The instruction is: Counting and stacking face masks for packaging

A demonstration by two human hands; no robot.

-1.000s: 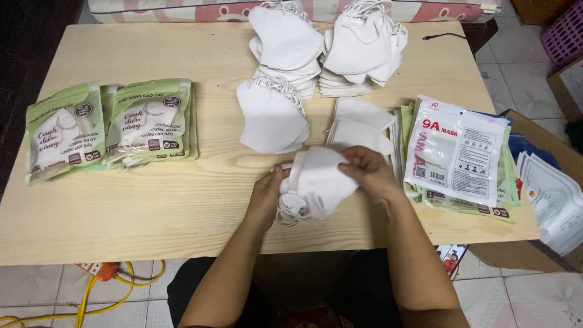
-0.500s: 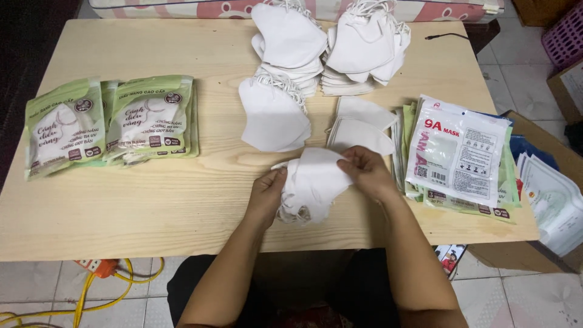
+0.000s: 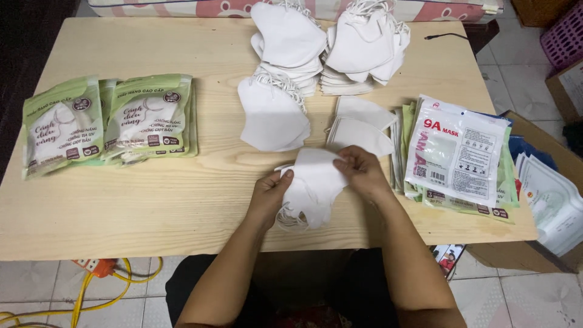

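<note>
Near the front edge of the surface (image 3: 152,212), the left hand (image 3: 270,194) and right hand (image 3: 361,173) both pinch a small bunch of white masks (image 3: 316,185), fingers closed on its sides. The elastic loops dangle loose below and could snag or let one mask slip out. A single mask (image 3: 270,118) and folded ones (image 3: 358,130) lie just behind; white packets (image 3: 458,152) crowd the right edge, green packets (image 3: 106,118) the left.

Both forearms come up from the near edge, bare, angled inward toward centre. Left hand (image 3: 272,193) curled, fingers pinched shut w/ thumb on top, knuckles facing left. Right hand (image 3: 359,171) sits slightly farther, fingers bent down & pinched too. Hands close together, not touching.
</note>
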